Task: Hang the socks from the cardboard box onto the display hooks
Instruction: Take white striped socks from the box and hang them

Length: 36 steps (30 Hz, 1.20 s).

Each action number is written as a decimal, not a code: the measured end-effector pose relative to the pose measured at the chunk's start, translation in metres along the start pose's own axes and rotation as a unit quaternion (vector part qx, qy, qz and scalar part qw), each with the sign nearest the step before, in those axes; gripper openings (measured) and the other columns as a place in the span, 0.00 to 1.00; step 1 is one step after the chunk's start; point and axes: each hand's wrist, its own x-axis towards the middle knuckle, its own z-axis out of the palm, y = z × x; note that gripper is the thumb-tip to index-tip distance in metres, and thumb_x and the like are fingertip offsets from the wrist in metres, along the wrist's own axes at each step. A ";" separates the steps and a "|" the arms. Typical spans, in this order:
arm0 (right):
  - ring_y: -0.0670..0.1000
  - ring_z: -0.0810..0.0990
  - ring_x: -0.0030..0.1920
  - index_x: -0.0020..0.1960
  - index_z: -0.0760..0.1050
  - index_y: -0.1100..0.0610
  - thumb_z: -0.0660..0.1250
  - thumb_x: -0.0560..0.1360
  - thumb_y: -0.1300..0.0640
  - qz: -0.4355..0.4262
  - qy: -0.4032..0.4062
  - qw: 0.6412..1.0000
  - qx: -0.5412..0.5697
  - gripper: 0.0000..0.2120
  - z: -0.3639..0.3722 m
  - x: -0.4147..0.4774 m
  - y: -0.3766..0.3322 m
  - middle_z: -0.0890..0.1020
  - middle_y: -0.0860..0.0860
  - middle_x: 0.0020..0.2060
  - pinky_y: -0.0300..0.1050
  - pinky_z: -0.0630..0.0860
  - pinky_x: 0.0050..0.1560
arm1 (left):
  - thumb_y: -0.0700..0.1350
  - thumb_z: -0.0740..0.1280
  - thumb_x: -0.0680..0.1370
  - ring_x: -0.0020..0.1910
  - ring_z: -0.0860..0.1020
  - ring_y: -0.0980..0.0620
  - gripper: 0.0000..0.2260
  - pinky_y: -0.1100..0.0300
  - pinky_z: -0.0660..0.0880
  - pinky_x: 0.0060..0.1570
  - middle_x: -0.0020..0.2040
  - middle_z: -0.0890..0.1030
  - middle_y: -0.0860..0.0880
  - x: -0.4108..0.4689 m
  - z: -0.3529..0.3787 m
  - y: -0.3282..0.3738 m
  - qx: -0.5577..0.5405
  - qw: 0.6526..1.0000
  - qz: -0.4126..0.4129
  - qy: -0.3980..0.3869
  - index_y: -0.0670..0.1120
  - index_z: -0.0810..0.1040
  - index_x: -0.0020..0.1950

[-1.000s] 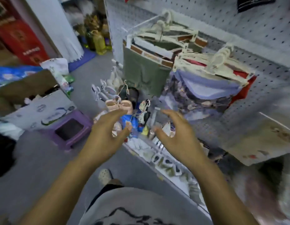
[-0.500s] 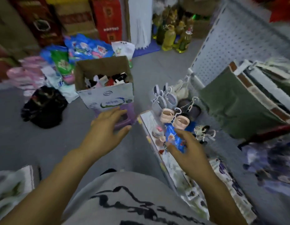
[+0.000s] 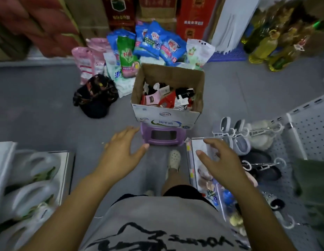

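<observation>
The left hand is held out empty, fingers spread and relaxed, just short of the purple stool. The cardboard box is seated on that stool, ahead of both hands and judged nearer the left. Its opening appears near square, so no long axis can be told. The socks are heaped inside, pointing no single way. The right hand is likewise spread and empty. The pegboard is set off to the right.
</observation>
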 end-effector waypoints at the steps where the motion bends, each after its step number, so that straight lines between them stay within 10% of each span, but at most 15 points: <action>1: 0.45 0.74 0.61 0.64 0.77 0.52 0.73 0.76 0.51 -0.004 -0.010 1.000 -0.004 0.18 -0.002 0.020 0.003 0.77 0.46 0.61 0.40 0.69 0.63 | 0.60 0.66 0.79 0.78 0.63 0.47 0.30 0.47 0.62 0.76 0.79 0.66 0.49 0.014 0.004 0.002 -0.004 1.000 -0.012 0.003 0.50 0.66 0.78; 15: 0.50 0.79 0.59 0.61 0.79 0.54 0.71 0.77 0.50 -0.048 -0.191 0.976 -0.093 0.15 0.038 0.320 -0.008 0.81 0.51 0.59 0.45 0.75 0.61 | 0.54 0.68 0.80 0.72 0.70 0.39 0.27 0.45 0.68 0.70 0.74 0.71 0.42 0.187 0.054 0.005 -0.044 0.977 -0.206 0.038 0.42 0.69 0.75; 24: 0.49 0.80 0.55 0.59 0.80 0.59 0.71 0.77 0.57 -0.122 -0.283 0.942 -0.134 0.12 0.164 0.430 0.029 0.84 0.53 0.55 0.31 0.69 0.51 | 0.58 0.63 0.82 0.79 0.62 0.46 0.34 0.52 0.60 0.76 0.81 0.62 0.44 0.282 0.095 -0.062 -0.174 0.925 -0.317 0.111 0.43 0.55 0.82; 30: 0.58 0.74 0.67 0.70 0.73 0.60 0.69 0.78 0.55 -0.181 -0.306 0.900 -0.252 0.22 0.233 0.501 0.042 0.77 0.58 0.66 0.49 0.70 0.67 | 0.50 0.58 0.86 0.45 0.76 0.68 0.15 0.75 0.70 0.47 0.46 0.79 0.59 0.307 0.129 -0.090 -0.277 0.889 -0.292 0.217 0.44 0.77 0.64; 36: 0.60 0.65 0.73 0.76 0.64 0.57 0.68 0.77 0.47 -0.241 -0.288 0.831 -0.411 0.32 0.270 0.537 0.047 0.70 0.58 0.72 0.55 0.62 0.70 | 0.44 0.54 0.87 0.44 0.76 0.69 0.12 0.77 0.67 0.45 0.40 0.77 0.63 0.312 0.140 -0.092 -0.309 0.875 -0.272 0.254 0.45 0.77 0.58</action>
